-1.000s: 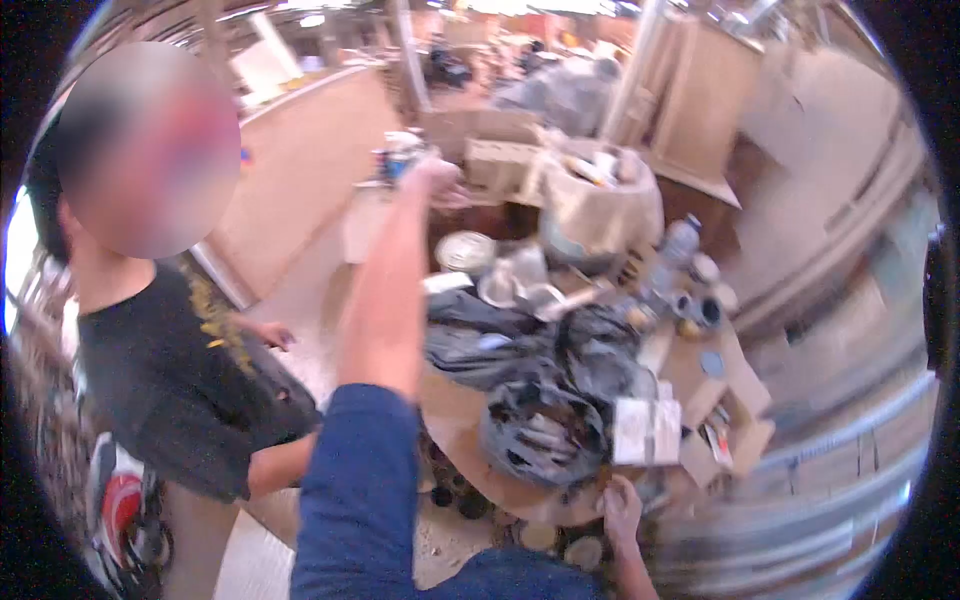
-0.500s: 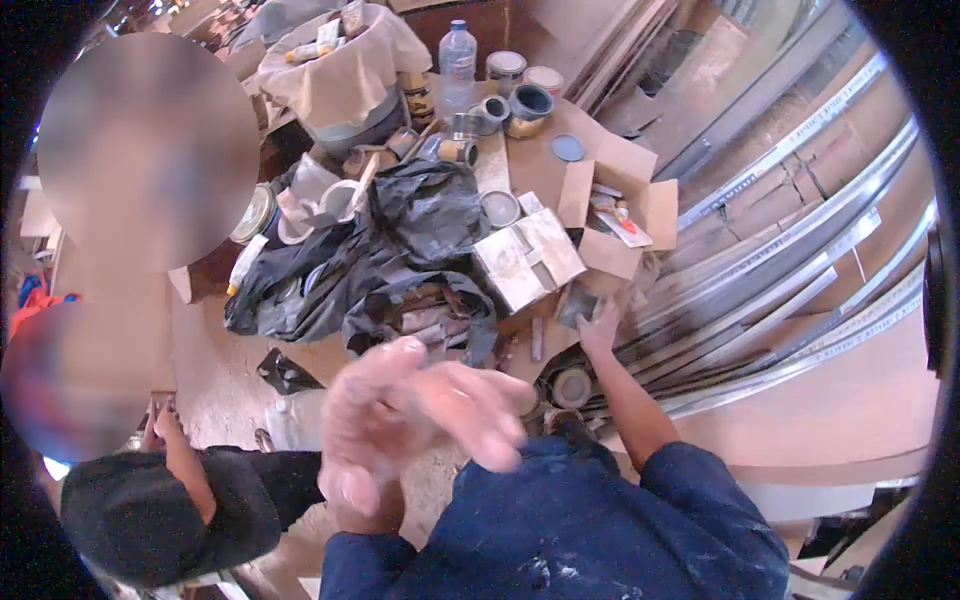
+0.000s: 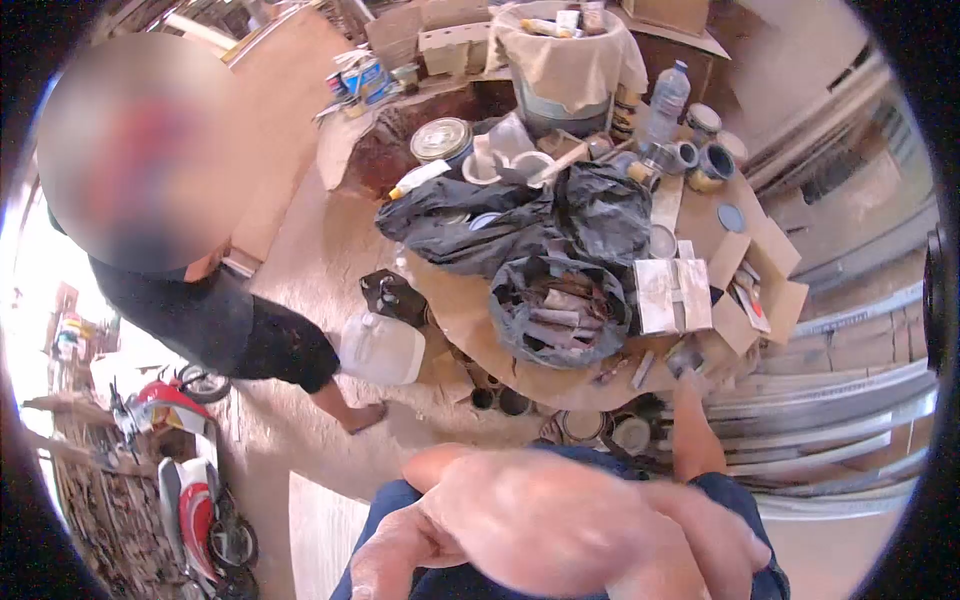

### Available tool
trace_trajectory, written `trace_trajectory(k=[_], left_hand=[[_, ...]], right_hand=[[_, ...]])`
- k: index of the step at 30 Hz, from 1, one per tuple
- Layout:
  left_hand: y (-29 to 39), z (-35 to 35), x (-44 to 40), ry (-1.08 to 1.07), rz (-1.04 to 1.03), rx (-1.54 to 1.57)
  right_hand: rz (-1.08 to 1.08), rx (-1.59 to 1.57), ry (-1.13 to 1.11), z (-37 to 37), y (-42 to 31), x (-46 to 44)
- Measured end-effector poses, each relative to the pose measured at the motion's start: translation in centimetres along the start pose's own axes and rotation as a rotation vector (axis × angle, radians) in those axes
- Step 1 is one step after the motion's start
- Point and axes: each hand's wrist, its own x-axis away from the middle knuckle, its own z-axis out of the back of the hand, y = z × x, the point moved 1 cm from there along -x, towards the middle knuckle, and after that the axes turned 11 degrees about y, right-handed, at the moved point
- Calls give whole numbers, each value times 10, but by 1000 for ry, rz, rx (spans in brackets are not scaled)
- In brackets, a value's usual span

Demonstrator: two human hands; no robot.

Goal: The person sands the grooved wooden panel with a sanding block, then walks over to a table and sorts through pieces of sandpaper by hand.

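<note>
Hovering in a blur, the left hand spreads its fingers loosely, apparently empty, while the right hand is at the table's edge, its grip too blurred to tell, a white box just beyond it, an open black bag to its left.

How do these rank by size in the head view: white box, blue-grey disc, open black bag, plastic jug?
Largest: open black bag
Next: white box and plastic jug, too alike to rank
Smallest: blue-grey disc
</note>
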Motion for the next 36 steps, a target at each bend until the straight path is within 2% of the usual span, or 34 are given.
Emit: trace_trajectory(k=[3,5,7,9,11,12,14,15,18,24,27,28,30,32,33,35,36], left_hand=[[7,-9,5,-9,-60,17],[12,-13,4,-24,-97,25],[15,-20,4,-42,-128,37],[15,-30,4,-66,-141,43],[11,-38,4,-86,-152,50],[7,-41,4,-96,-154,52],[1,-46,6,-96,-156,41],[-1,-47,5,-92,-154,41],[-9,-42,6,-27,-151,44],[-15,-7,9,318,-101,28],[-21,21,27,524,18,-48],[-22,31,37,615,147,-114],[-34,61,63,643,237,-182],[-38,90,102,745,506,-243],[-43,105,121,730,498,-255],[-59,131,161,714,673,-438],[-65,143,182,702,656,-446]], right_hand=[[94,77,93,6,4,-1],[81,98,-46,21,0,3],[112,144,11,-29,18,-26],[149,185,74,-26,17,-23],[203,116,33,1,18,-4],[227,114,41,-12,19,-12],[81,-82,148,-40,28,-31],[101,-87,156,-41,25,-35],[-13,-276,118,-41,30,-37],[77,-184,132,-31,16,-28],[116,-149,145,-28,13,-23],[132,-145,150,-27,11,-21],[160,-133,165,-24,8,-18],[191,-125,191,-23,5,-16],[209,-130,209,-22,5,-15],[262,-123,249,-20,2,-11],[292,-118,276,-21,6,-10]])
